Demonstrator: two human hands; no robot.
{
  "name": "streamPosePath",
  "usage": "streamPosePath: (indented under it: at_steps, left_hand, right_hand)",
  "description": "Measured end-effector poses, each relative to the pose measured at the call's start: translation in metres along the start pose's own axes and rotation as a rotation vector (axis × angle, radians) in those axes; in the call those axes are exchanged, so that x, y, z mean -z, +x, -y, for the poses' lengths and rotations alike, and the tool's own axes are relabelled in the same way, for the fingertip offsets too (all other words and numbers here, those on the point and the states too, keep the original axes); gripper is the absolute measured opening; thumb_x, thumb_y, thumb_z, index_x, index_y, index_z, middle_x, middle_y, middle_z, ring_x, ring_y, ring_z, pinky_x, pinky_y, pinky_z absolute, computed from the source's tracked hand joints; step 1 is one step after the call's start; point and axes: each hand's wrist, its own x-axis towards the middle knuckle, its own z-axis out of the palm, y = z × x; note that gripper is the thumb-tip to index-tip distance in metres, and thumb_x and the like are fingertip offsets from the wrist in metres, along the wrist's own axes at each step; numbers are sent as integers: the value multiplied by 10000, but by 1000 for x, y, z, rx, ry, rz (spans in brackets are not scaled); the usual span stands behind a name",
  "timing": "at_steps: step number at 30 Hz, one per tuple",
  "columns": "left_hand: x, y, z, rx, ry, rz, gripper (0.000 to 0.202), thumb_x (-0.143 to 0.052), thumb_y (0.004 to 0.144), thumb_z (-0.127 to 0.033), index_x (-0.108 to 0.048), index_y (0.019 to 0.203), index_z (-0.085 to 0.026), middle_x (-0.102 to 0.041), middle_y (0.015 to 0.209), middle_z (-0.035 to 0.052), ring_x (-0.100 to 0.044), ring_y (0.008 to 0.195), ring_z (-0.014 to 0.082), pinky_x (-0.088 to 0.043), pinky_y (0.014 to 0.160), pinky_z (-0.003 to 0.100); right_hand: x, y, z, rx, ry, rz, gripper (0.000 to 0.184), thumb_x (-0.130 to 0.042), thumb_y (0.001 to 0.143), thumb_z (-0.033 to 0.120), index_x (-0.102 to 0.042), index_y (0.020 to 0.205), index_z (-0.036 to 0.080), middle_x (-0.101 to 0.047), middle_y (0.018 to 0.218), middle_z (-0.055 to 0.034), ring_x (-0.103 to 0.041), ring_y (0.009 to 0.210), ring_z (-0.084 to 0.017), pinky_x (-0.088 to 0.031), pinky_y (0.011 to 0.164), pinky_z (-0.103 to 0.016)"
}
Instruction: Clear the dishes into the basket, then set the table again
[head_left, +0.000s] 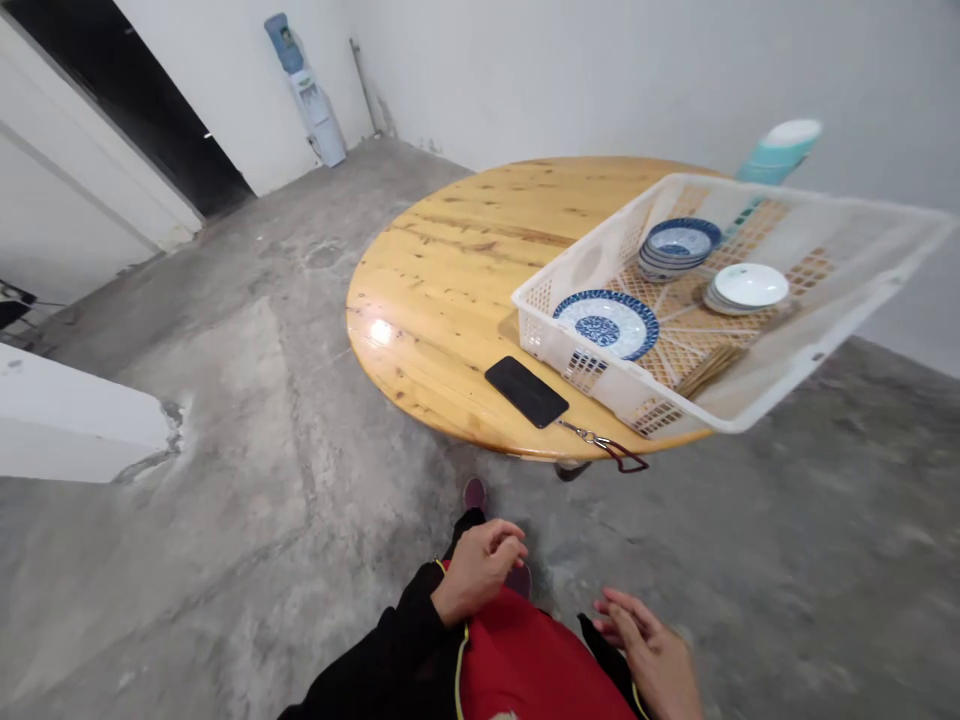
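My left hand (pixel 480 570) hovers in front of my body with its fingers loosely bent and nothing in them. Lower and to the right, my right hand (pixel 649 645) is likewise empty, its fingers half curled and slightly apart. Neither hand touches anything. Beyond them, a black smartphone (pixel 526 391) lies near the edge of the round wooden table (pixel 442 290), its dark red strap (pixel 622 456) hanging over the rim. A white plastic basket (pixel 787 395) holds a blue-patterned plate (pixel 606 325), stacked blue-and-white bowls (pixel 681 245), small white dishes (pixel 746 287) and a bundle of thin brown sticks (pixel 709 371).
Behind the basket stands a light-blue cylindrical container (pixel 778 152) with a white top. The basket's right side juts past the table edge. A water dispenser (pixel 315 110) stands by the far wall, and a white pillar base (pixel 75 415) is at left on the concrete floor.
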Motion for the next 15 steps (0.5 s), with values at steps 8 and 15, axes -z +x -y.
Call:
streamPosePath:
  at_steps: [8, 15]
  left_hand:
    - [24, 5, -2, -45, -65, 10, 234, -510, 851, -318, -646, 963, -165, -726, 884, 58, -668, 761, 157, -504, 730, 271]
    - [111, 18, 0, -83, 0, 88, 277, -549, 844, -381, -658, 975, -162, -725, 892, 55, -666, 782, 168, -497, 730, 276]
  right_hand:
    - [-18, -3, 7, 95, -95, -2, 530, -580, 627, 641, -688, 899, 200, -783, 839, -126, -737, 697, -264, -586, 673, -358]
    - [-98, -2, 17, 86, -22, -102, 520, -569, 618, 619, -671, 896, 192, -777, 802, -122, -725, 663, -255, -570, 665, -364]
